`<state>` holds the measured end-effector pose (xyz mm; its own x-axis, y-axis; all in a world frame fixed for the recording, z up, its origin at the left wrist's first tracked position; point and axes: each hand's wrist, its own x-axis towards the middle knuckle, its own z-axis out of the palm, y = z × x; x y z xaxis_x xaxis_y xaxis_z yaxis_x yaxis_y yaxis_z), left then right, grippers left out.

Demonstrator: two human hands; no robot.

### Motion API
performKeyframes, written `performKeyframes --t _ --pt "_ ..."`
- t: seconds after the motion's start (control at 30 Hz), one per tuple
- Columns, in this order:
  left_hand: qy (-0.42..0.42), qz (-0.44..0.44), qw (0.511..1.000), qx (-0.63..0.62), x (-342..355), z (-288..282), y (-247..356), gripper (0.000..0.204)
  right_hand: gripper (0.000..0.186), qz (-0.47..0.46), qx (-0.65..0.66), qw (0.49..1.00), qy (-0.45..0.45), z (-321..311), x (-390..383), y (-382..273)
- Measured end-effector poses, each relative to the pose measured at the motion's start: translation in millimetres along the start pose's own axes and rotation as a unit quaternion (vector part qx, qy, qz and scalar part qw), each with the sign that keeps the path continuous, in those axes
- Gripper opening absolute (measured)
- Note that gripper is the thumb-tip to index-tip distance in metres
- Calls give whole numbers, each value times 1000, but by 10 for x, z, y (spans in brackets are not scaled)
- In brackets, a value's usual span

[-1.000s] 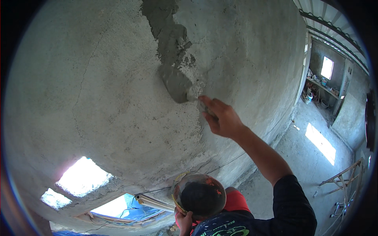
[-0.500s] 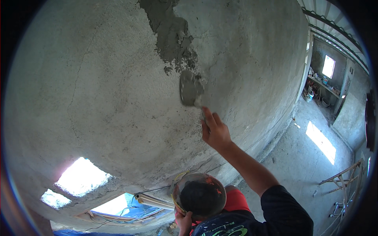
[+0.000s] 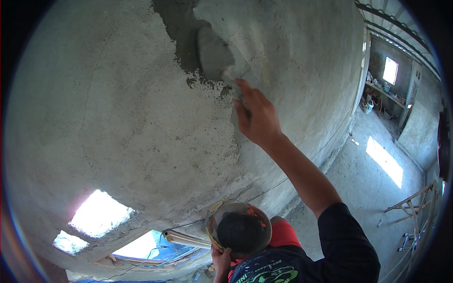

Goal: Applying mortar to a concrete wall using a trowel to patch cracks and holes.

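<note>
My right hand (image 3: 258, 115) grips the handle of a trowel (image 3: 214, 53), arm stretched up to the wall. The blurred blade lies against the dark patch of wet mortar (image 3: 175, 21) on the grey wall (image 3: 137, 108). Low in front of my body, my left hand (image 3: 221, 258) holds a round bowl (image 3: 213, 232) by its rim, thumb on the near edge. Dark grey mortar (image 3: 240, 232) fills the bottom of the bowl, and orange-red marks show on its inner side.
Bright openings (image 3: 100, 214) pierce the wall at lower left, near a blue tarp (image 3: 177, 252) and a pale pole (image 3: 188, 239). A wooden frame (image 3: 409, 207) stands on the floor at right. Farther back, a shelf (image 3: 387, 94) carries buckets and clutter.
My right hand has moved the trowel up the wall onto the mortar patch. The patch's lower part now looks smoother and wider. My left hand still holds the bowl low.
</note>
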<state>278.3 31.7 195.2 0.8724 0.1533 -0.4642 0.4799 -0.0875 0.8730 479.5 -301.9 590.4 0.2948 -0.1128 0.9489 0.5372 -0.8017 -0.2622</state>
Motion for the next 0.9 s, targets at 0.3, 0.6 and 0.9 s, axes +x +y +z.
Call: performKeyframes --t 0.3,0.6,0.9 --pt "43 110 991 -67 -84 22 -144 18 55 48 -54 996 -59 450 -1226 123" --pt "30 58 997 -37 -175 36 56 11 58 127 19 984 -122 143 -1830 -37" --pt "2 42 995 -95 -279 11 144 16 61 63 -21 998 -12 691 -1160 85"
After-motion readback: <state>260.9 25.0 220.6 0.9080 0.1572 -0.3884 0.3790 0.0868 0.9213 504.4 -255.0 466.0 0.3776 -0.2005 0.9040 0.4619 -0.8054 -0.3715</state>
